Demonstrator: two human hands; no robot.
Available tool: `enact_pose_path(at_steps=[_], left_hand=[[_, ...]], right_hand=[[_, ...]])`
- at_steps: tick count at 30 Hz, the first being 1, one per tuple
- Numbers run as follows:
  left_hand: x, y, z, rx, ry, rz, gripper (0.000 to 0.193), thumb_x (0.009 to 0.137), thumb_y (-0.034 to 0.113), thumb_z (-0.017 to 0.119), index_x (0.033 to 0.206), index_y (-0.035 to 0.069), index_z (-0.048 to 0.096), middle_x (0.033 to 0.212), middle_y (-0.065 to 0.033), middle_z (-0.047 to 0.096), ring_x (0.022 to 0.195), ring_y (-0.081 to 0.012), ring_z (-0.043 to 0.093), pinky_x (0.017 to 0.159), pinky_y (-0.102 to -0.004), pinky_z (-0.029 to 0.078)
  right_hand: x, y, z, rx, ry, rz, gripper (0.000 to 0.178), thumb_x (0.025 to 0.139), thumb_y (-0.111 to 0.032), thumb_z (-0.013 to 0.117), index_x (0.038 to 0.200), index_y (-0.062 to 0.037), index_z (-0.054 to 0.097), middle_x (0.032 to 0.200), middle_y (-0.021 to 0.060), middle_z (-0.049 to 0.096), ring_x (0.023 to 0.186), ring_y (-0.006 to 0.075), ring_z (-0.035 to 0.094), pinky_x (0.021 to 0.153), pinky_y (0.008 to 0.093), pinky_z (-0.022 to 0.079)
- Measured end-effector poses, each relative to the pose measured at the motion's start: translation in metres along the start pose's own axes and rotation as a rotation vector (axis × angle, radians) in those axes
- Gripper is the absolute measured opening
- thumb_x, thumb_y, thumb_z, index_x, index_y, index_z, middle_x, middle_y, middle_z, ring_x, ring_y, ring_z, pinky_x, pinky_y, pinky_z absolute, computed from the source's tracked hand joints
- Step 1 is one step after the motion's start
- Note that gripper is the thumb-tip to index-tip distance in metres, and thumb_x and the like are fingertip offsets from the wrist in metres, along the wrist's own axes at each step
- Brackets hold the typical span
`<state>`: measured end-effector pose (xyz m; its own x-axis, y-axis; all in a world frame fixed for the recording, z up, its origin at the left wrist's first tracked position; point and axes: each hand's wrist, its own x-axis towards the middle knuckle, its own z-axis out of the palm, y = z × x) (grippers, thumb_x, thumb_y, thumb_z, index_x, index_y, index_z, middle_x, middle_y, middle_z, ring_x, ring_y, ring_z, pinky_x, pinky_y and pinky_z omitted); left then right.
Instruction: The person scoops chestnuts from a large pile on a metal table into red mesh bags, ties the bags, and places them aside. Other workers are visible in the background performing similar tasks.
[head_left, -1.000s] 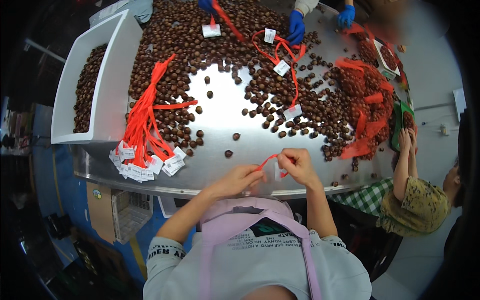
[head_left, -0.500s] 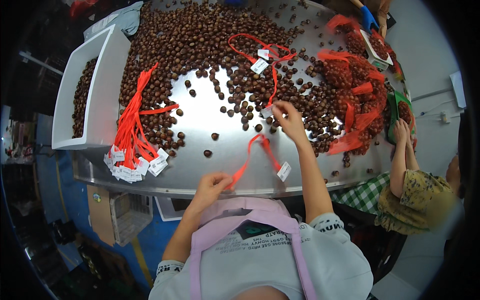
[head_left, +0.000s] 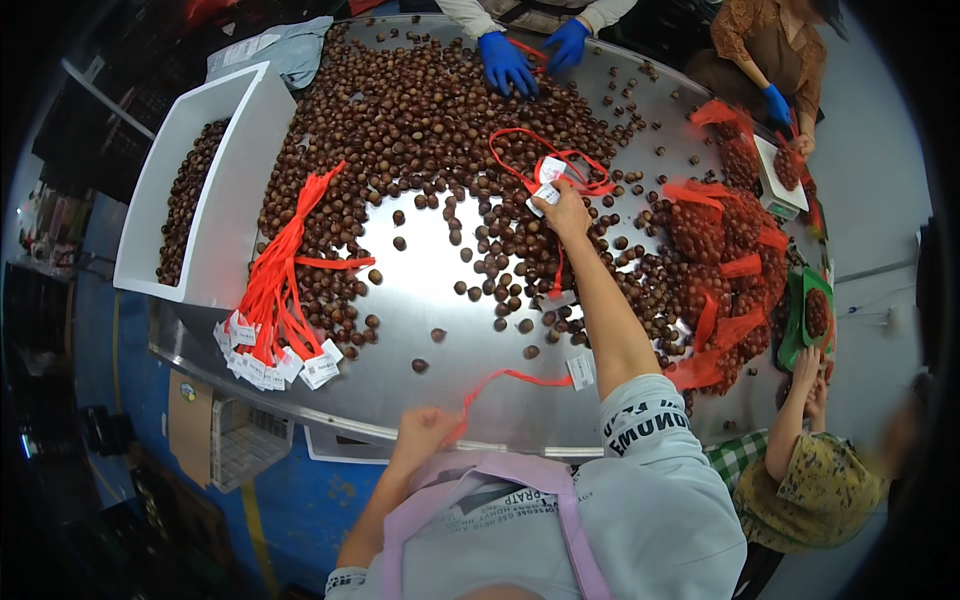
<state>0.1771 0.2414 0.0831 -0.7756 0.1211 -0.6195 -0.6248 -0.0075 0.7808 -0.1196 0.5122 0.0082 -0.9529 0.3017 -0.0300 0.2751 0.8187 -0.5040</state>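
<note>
My left hand [head_left: 428,430] is closed on one end of a narrow red mesh strip [head_left: 505,374] at the table's front edge. A white tag [head_left: 580,372] hangs at the strip's other end. My right hand [head_left: 565,213] reaches far forward, its fingers pinching a white tag [head_left: 544,197] over the nuts. That tag is by a loose tangle of red mesh strips [head_left: 590,172] with another white tag [head_left: 550,169]. One more strip with a tag [head_left: 556,299] lies nearer, beside my right forearm. Round brown nuts [head_left: 430,135] spread around.
A bundle of red mesh strips [head_left: 283,265] with tags lies left, beside a white foam box [head_left: 215,210] of nuts. Filled red net bags [head_left: 715,240] pile up at right. Blue-gloved hands [head_left: 508,65] of a co-worker work opposite; other people stand right, near a scale [head_left: 778,185] and green tray [head_left: 797,318].
My right hand has moved forward from the nearer tag to one by the tangle. My left hand keeps the strip, now pulled flatter. Blue-gloved hands have come into view at the far edge.
</note>
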Motion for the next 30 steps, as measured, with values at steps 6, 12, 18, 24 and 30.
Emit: enact_pose_path(at_steps=[6, 12, 18, 24, 30], left_hand=[[0.033, -0.013, -0.007, -0.011, -0.061, -0.005, 0.021, 0.081, 0.011, 0.057, 0.062, 0.001, 0.055, 0.057, -0.0012, 0.052, 0.051, -0.0047, 0.045, 0.046, -0.0181, 0.033], [0.049, -0.006, -0.005, -0.154, -0.33, 0.013, 0.014, 0.083, 0.012, 0.054, 0.085, -0.001, 0.058, 0.075, -0.0022, 0.058, 0.069, -0.0071, 0.052, 0.064, -0.0196, 0.041], [0.05, 0.013, -0.004, -0.011, -0.434, -0.016, 0.019, 0.083, 0.016, 0.053, 0.087, -0.002, 0.058, 0.078, -0.0037, 0.059, 0.073, -0.0085, 0.054, 0.068, -0.0211, 0.042], [0.06, 0.001, -0.012, 0.026, -0.359, 0.005, 0.022, 0.085, 0.02, 0.05, 0.077, 0.001, 0.057, 0.068, -0.0011, 0.055, 0.065, -0.007, 0.049, 0.06, -0.0217, 0.039], [0.072, -0.01, -0.005, -0.02, -0.29, 0.04, 0.025, 0.086, 0.023, 0.048, 0.074, 0.002, 0.055, 0.066, 0.0, 0.053, 0.061, -0.0059, 0.046, 0.056, -0.0213, 0.037]], right_hand=[[-0.006, -0.029, -0.01, 0.087, 0.075, -0.185, 0.031, 0.071, -0.035, 0.063, 0.086, -0.0079, 0.063, 0.076, 0.0116, 0.062, 0.074, 0.0294, 0.059, 0.067, 0.0371, 0.045], [-0.03, -0.171, -0.011, 0.608, -0.103, -0.69, 0.02, 0.075, -0.026, 0.062, 0.084, -0.009, 0.063, 0.08, 0.0058, 0.06, 0.068, 0.0172, 0.06, 0.061, 0.0286, 0.047], [-0.064, -0.322, 0.041, 0.657, -0.226, -1.094, 0.029, 0.072, -0.031, 0.062, 0.091, -0.0086, 0.061, 0.081, 0.0081, 0.06, 0.076, 0.0252, 0.058, 0.066, 0.0351, 0.046], [-0.048, -0.278, 0.025, 0.465, -0.237, -0.855, 0.054, 0.067, -0.039, 0.064, 0.113, -0.014, 0.051, 0.089, 0.0106, 0.061, 0.078, 0.0243, 0.06, 0.067, 0.0362, 0.046], [0.024, -0.019, -0.003, -0.212, 0.114, -0.251, 0.062, 0.059, -0.002, 0.061, 0.117, -0.0081, 0.042, 0.117, 0.0115, 0.044, 0.109, 0.03, 0.041, 0.089, 0.0372, 0.039]])
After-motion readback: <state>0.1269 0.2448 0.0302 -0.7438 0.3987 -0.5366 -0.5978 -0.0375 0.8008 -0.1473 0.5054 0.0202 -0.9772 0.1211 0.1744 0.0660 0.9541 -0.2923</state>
